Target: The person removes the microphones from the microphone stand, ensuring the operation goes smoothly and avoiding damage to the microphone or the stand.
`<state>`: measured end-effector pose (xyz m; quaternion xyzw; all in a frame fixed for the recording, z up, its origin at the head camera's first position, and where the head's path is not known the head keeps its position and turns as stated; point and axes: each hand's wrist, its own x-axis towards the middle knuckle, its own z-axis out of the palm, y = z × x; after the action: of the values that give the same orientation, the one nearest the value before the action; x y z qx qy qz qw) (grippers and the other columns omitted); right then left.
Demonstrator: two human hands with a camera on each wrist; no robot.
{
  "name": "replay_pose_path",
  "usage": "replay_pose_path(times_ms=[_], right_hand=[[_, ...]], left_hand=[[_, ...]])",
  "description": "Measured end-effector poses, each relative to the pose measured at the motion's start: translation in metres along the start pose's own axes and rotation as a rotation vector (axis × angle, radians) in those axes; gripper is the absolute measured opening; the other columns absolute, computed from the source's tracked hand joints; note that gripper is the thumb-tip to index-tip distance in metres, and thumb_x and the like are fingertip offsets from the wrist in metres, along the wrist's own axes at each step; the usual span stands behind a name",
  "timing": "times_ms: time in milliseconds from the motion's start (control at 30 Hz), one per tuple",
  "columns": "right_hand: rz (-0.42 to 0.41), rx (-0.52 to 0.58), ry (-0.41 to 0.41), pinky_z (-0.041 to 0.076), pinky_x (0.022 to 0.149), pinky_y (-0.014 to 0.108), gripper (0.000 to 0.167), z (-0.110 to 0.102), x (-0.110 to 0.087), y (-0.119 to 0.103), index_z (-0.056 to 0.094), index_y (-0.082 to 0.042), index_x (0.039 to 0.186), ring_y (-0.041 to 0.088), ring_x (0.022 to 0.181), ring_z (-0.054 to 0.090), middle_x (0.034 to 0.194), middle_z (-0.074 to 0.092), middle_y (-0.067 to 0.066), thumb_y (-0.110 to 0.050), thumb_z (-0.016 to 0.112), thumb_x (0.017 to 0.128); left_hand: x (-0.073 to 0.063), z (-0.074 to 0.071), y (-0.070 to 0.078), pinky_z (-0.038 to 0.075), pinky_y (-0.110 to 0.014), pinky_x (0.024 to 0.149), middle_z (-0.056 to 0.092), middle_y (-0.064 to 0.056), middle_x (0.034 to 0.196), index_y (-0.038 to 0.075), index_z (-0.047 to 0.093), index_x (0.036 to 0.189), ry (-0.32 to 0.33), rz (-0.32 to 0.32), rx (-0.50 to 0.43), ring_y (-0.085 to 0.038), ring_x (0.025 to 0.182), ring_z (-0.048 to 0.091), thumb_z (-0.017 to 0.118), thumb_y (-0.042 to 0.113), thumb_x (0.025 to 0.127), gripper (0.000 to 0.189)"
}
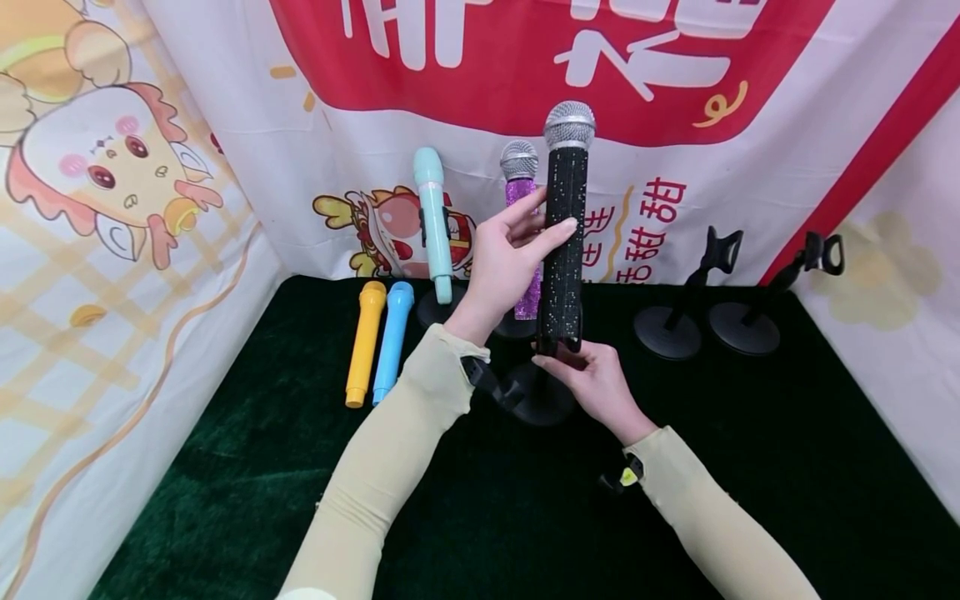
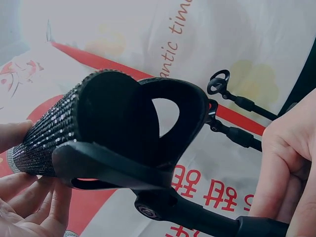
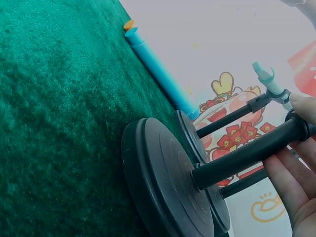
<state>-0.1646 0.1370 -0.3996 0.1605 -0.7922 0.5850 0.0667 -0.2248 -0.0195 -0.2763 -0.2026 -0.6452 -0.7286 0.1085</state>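
My left hand grips a black, glitter-covered microphone with a silver head, held upright with the head on top. In the left wrist view the clip of a black stand lies around the lower end of the microphone. Just below, my right hand holds the stand's pole between thumb and fingers near its top. The round stand base is on the green cloth. Behind the left hand, a purple glittery microphone stands partly hidden.
A mint-green microphone stands in its own stand at the back left. Yellow and blue microphones lie on the green cloth. Two black stands with bare clips are at the right. A printed curtain hangs behind.
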Motion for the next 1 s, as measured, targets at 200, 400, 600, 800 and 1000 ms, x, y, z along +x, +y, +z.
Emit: replay_pose_path(times_ms=[200,400,600,800,1000], right_hand=[[0.009,-0.002,0.0,0.055,0.081,0.021,0.015,0.0,0.0,0.0,0.079,-0.003,0.105,0.023,0.095,0.072,0.099,0.077,0.008,-0.013,0.076,0.094],[0.009,-0.006,-0.001,0.055,0.082,0.022,0.016,0.0,0.0,0.0,0.079,-0.002,0.106,0.018,0.096,0.072,0.099,0.077,0.005,-0.013,0.076,0.094],[0.007,0.007,-0.004,0.055,0.084,0.022,0.019,0.0,0.0,0.001,0.078,0.0,0.108,0.017,0.098,0.072,0.1,0.077,0.007,-0.012,0.076,0.094],[0.001,0.017,-0.012,0.054,0.086,0.022,0.021,0.0,0.0,0.0,0.076,0.003,0.109,0.02,0.102,0.071,0.102,0.077,0.007,-0.011,0.075,0.095],[-0.006,0.019,-0.016,0.054,0.088,0.024,0.021,0.0,0.0,0.0,0.076,0.004,0.11,0.016,0.104,0.071,0.103,0.076,0.006,-0.01,0.075,0.094]], left_hand=[[0.002,0.001,0.0,0.058,-0.033,0.087,0.074,-0.006,0.111,0.011,0.06,0.144,0.008,-0.01,-0.016,-0.02,0.097,0.072,0.078,0.016,0.093,0.054],[0.003,0.003,0.0,0.058,-0.032,0.087,0.074,-0.005,0.11,0.013,0.059,0.145,0.025,-0.015,-0.028,-0.02,0.096,0.071,0.077,0.017,0.094,0.055],[0.005,0.003,0.0,0.058,-0.033,0.086,0.074,-0.004,0.11,0.014,0.06,0.144,0.037,-0.019,-0.029,-0.019,0.097,0.071,0.078,0.017,0.093,0.054],[0.009,0.004,-0.001,0.059,-0.033,0.084,0.074,-0.005,0.11,0.014,0.061,0.143,0.051,-0.036,-0.03,-0.019,0.097,0.071,0.078,0.018,0.093,0.053],[0.014,0.005,0.002,0.059,-0.034,0.083,0.075,-0.005,0.109,0.015,0.06,0.144,0.049,-0.051,-0.038,-0.02,0.098,0.07,0.078,0.018,0.093,0.054]])
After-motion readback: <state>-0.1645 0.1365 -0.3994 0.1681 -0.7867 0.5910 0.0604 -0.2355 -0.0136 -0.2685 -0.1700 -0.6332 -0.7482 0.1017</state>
